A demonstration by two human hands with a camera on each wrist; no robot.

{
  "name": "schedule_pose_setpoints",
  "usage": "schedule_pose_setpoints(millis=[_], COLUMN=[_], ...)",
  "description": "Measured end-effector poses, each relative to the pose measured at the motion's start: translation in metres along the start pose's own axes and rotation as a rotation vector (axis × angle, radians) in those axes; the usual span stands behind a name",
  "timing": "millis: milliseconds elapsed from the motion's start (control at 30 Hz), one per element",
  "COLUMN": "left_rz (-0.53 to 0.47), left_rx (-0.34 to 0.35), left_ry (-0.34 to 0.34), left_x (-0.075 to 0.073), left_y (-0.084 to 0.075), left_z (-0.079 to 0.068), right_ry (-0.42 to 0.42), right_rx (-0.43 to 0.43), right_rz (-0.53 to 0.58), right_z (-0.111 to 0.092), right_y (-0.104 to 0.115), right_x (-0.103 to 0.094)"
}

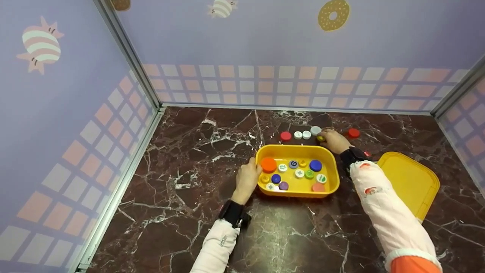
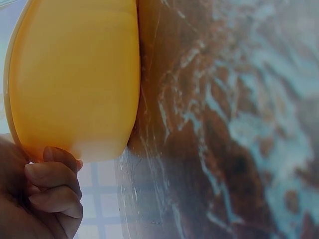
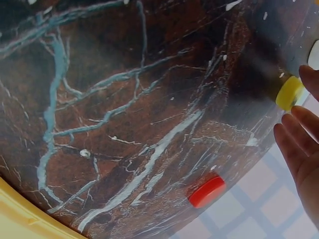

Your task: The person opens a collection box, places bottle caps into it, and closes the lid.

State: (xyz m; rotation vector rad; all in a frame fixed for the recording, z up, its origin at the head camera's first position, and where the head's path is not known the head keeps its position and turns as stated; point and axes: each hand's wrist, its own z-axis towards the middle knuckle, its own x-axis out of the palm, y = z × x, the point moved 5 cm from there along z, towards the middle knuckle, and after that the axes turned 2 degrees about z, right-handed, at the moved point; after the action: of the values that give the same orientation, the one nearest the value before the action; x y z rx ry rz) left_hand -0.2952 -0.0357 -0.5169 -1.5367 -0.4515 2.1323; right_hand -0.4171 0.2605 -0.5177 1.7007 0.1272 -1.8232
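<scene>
In the head view we see the left hand [image 1: 248,177] gripping the near end wall of a yellow box [image 1: 297,193], a glossy rounded-corner tub standing on the marbled table [image 1: 159,227]. Inside, to the right of that grip, we count at least thirteen round caps: four white, some with printed tops, two blue, two yellow, and one each of orange, salmon, green, purple and grey-violet; the crowded corner closest to the left hand may hide another. The right hand [image 1: 337,142], beyond the box's far side, pinches one small yellow cap [image 1: 321,138]. Just left of this pinch lies one larger grey cap [image 1: 315,131], then two white caps [image 1: 302,135] and one red cap [image 1: 285,135]; a second red cap [image 1: 354,132] lies to its right. One flat yellow lid [image 1: 411,178] rests behind and right of it, partly covered by the sleeve [image 1: 394,220].

In the left wrist view we see curled fingers at the box's rim, its smooth wall rising beside them.

In the right wrist view we find the ridged yellow cap between thumb and fingertip, one red cap to the hand's right and the lid's edge behind.
</scene>
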Motion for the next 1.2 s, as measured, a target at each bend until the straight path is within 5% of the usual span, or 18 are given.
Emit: schedule_pose_setpoints(millis=[600, 1200], left_rz=[0.001, -0.005], left_rx=[-0.010, 0.007], left_ry=[0.023, -0.003], left_x=[0.002, 0.002], left_y=[0.001, 0.001], left_z=[0.000, 0.000], right_ry=[0.045, -0.044], right_rx=[0.166, 0.123], right_rz=[0.032, 0.082], right_z=[-0.012, -0.018], right_y=[-0.014, -0.009], right_x=[0.006, -0.031])
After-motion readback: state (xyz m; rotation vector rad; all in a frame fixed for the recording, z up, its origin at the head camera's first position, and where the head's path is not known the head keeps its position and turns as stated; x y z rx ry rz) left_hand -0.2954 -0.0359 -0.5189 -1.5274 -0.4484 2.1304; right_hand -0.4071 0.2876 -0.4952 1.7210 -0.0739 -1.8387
